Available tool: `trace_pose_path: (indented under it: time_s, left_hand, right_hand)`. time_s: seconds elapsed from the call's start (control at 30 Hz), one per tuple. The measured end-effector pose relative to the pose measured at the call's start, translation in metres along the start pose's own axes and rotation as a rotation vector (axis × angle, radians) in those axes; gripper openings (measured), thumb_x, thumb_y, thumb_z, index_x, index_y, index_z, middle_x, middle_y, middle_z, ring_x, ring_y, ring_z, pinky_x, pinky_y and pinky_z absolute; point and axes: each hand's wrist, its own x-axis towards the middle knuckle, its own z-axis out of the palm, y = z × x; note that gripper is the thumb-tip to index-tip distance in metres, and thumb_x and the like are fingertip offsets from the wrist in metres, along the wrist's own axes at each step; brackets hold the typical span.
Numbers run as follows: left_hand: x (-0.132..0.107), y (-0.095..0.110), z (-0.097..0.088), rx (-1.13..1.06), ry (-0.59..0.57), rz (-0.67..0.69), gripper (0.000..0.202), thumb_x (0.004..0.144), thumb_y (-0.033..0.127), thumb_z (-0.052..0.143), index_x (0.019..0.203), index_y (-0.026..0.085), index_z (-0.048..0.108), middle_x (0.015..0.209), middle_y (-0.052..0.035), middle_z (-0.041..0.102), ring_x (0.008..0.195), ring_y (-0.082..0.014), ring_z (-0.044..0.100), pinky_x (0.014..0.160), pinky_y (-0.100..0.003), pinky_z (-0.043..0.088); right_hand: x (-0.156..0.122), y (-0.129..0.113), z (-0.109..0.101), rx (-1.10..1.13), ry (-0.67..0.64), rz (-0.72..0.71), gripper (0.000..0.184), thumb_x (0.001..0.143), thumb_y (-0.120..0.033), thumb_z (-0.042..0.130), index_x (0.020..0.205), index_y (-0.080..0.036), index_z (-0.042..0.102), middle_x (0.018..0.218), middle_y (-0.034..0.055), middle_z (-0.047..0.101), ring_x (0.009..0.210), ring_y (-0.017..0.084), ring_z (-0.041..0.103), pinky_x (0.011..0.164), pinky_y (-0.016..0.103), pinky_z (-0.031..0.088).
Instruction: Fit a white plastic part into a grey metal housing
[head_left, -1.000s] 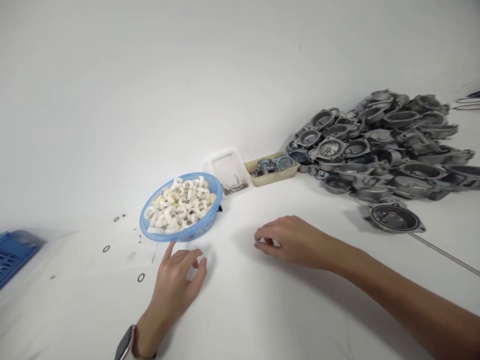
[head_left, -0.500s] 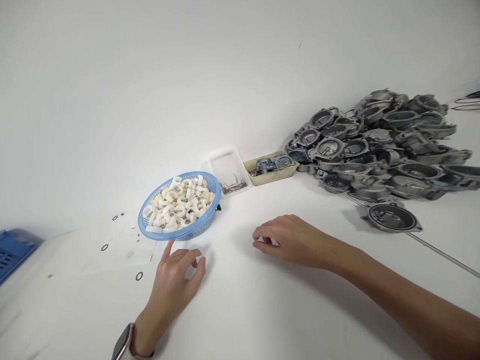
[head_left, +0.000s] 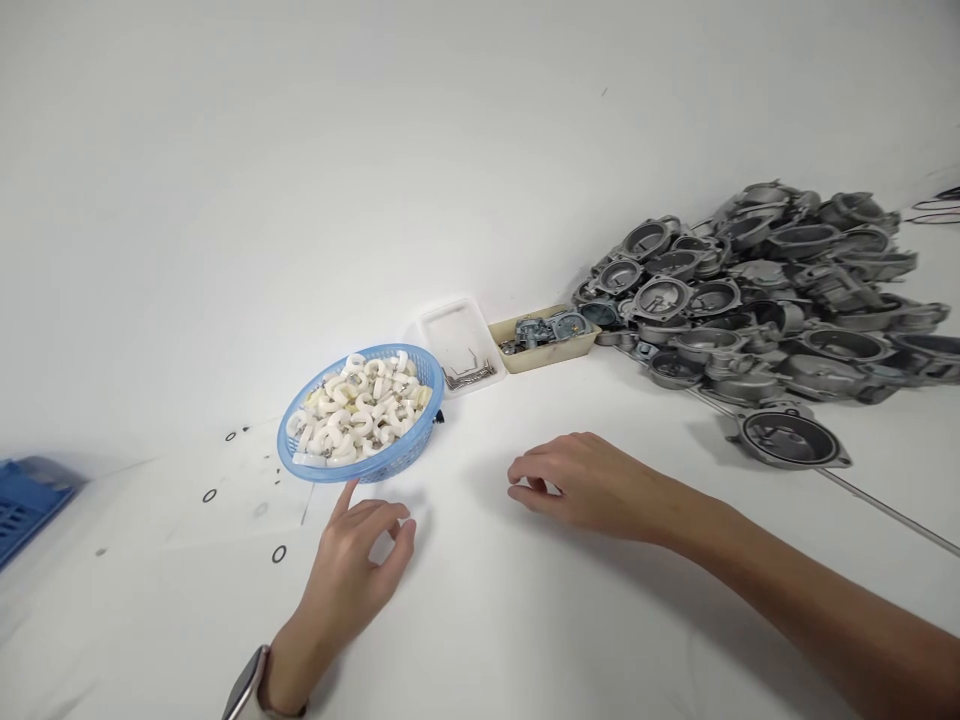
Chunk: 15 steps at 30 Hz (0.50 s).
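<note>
White table [head_left: 525, 620], seen from above and slightly tilted. Left hand [head_left: 352, 575] is laid flat on the table, near and just below the blue basket [head_left: 358, 415]; its forefinger is stretched toward the basket's near rim, the tip just short of it or barely touching, which cannot be told. The other fingers of that hand are loosely spread and nothing is held. A watch [head_left: 244, 690] is worn on the left wrist.

Right hand [head_left: 589, 480] is rested on the table to the right of the basket, well apart from it. Its fingers are curled under, narrow; a small pale bit may be pinched beneath the fingertips, but this is not shown clearly enough to say.

The basket is heaped with white curved pieces [head_left: 360, 410]. None is seen lifted out, and none lies loose beside either hand. A judgement only: the work looks to be at a pause or at its very start, with the picking of a piece not yet done.

Farther off, a clear tray [head_left: 457, 345] with a few thin metal pins and a beige tray [head_left: 544, 335] with metal parts are set side by side against the wall. A large pile of grey metal castings [head_left: 765, 290] is heaped at the far right. Small black rings [head_left: 279, 553] are scattered at near left; a blue crate [head_left: 26, 500] is cut off at the left edge.
</note>
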Motion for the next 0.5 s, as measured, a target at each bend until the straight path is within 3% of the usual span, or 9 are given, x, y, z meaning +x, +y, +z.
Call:
trace_pose_path:
  time_s: [0.2, 0.4, 0.5]
  left_hand:
    - [-0.002, 0.005, -0.001, 0.032, 0.006, 0.090, 0.011, 0.097, 0.020, 0.053, 0.099, 0.024, 0.063, 0.075, 0.0028, 0.066, 0.078, -0.0150, 0.068, 0.121, -0.062, 0.027]
    - [0.000, -0.014, 0.001, 0.067, -0.035, 0.070, 0.010, 0.095, 0.022, 0.055, 0.098, 0.023, 0.064, 0.072, 0.0041, 0.066, 0.075, -0.0156, 0.070, 0.118, -0.060, 0.036]
    - [0.000, -0.010, -0.001, 0.055, -0.048, 0.046, 0.011, 0.096, 0.022, 0.054, 0.099, 0.023, 0.064, 0.073, 0.0041, 0.066, 0.075, -0.0155, 0.070, 0.119, -0.062, 0.033]
  right_hand:
    - [0.000, 0.000, 0.000, 0.007, 0.014, -0.006, 0.028, 0.098, -0.029, 0.048, 0.077, -0.021, 0.064, 0.072, 0.0008, 0.068, 0.064, 0.016, 0.059, 0.061, 0.030, 0.024]
    - [0.002, -0.001, -0.001, -0.008, -0.006, 0.006, 0.029, 0.098, -0.030, 0.048, 0.073, -0.020, 0.060, 0.072, 0.0004, 0.067, 0.062, 0.015, 0.056, 0.059, 0.029, 0.023]
    - [0.001, -0.002, -0.002, -0.015, -0.006, 0.000, 0.030, 0.098, -0.030, 0.047, 0.073, -0.020, 0.058, 0.070, -0.0001, 0.066, 0.060, 0.014, 0.054, 0.059, 0.030, 0.022]
